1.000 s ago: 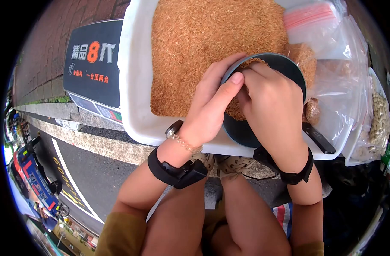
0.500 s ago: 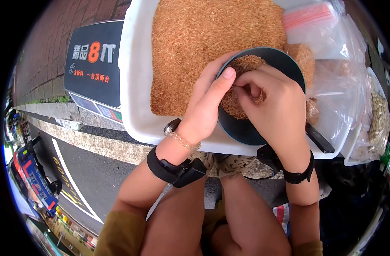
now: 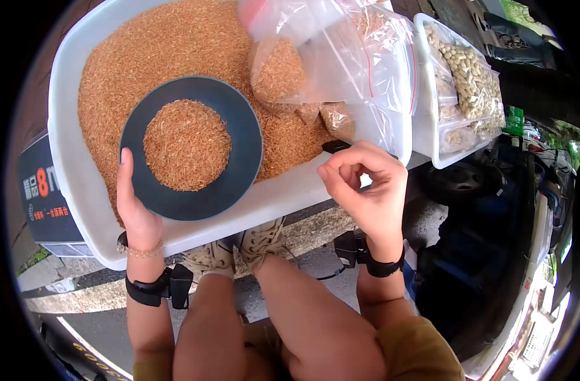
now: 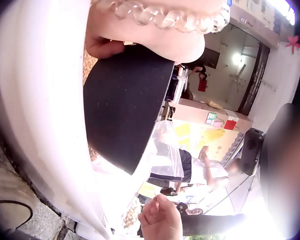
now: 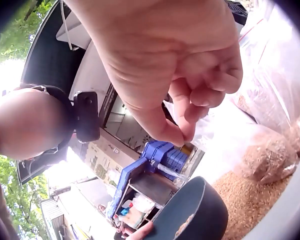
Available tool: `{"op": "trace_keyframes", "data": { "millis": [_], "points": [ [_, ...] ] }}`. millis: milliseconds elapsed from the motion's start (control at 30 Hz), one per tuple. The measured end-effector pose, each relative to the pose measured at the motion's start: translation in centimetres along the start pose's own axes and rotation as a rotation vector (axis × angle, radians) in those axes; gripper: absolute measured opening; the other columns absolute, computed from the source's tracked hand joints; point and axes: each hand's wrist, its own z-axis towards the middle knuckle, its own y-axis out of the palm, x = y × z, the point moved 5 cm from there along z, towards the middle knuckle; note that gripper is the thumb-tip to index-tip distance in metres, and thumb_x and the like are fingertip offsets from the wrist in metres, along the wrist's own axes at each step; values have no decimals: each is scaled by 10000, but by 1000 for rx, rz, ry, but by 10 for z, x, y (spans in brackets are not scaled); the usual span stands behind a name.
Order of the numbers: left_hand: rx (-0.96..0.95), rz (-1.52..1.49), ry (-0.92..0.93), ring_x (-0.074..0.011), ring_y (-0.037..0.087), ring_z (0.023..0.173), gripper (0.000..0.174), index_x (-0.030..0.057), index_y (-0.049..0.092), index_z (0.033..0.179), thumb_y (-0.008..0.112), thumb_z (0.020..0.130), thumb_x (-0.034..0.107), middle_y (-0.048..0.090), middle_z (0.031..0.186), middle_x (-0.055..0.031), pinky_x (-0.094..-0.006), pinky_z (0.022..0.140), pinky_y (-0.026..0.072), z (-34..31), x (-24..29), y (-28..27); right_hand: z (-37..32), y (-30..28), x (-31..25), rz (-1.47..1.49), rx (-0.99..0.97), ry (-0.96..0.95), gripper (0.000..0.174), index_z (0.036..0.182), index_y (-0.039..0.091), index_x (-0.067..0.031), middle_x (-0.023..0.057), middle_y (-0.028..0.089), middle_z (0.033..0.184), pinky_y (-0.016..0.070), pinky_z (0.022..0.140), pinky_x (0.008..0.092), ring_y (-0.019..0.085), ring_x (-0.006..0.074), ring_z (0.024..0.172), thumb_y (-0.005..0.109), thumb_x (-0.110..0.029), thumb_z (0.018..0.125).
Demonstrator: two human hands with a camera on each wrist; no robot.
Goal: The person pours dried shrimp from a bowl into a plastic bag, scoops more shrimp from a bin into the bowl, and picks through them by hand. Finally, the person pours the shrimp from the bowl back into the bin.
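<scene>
My left hand [image 3: 137,213] holds a dark blue-grey bowl [image 3: 245,143] from its left side, the thumb up along the rim. A round heap of reddish-brown rice [image 3: 187,145] lies inside it. Beneath spreads a white tub [image 3: 66,120] with much loose rice [image 3: 175,38] of the same kind. To the right of the bowl, beyond the tub's near edge, my right hand [image 3: 369,184] is raised with thumb and forefinger tips together. Nothing shows between those tips in the right wrist view, where the bowl [image 5: 210,215] stands below the hand.
Clear plastic bags [image 3: 328,57] and a bag of rice [image 3: 277,73] lie at the tub's right, with a black handle [image 3: 336,147] near its front edge. Farther right stands a white tray [image 3: 430,120] of bagged pale nuts [image 3: 471,82]. A dark printed box [image 3: 42,190] is at left.
My right hand has come out of the bowl and moved right. The left hand keeps the bowl, now farther from the right hand. The head view has turned right.
</scene>
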Motion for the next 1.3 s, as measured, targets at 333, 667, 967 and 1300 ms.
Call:
{"op": "trace_keyframes", "data": {
  "millis": [333,667,967,1300],
  "points": [
    [35,111,73,-208,423,1128,420,-55,344,1225,329,918,231,406,1250,-130,-342,946,348,2,-1,-14,1,-96,43,-496,456,143,59,676,603,-29,-6,447,506,318,426,202,394,57,442,653,-28,645],
    [69,72,84,-206,423,1124,411,-53,345,1229,333,917,215,411,1247,-122,-345,938,354,0,2,-10,13,-84,62,-586,444,144,46,710,621,-38,34,481,534,360,454,243,435,117,451,634,-58,670],
    [95,-15,-3,-164,444,1088,416,-24,399,1199,372,903,267,460,1194,-85,-298,919,347,-2,3,3,12,-62,35,-224,590,-38,53,778,603,-8,-39,488,574,307,466,161,384,16,505,604,-59,763],
    [-123,-145,23,-169,463,1049,435,-2,426,1173,360,895,327,490,1150,-83,-301,902,351,-5,14,15,23,77,14,613,14,115,36,861,489,-29,-27,492,702,306,529,152,400,17,600,491,-64,854]
  ]
}}
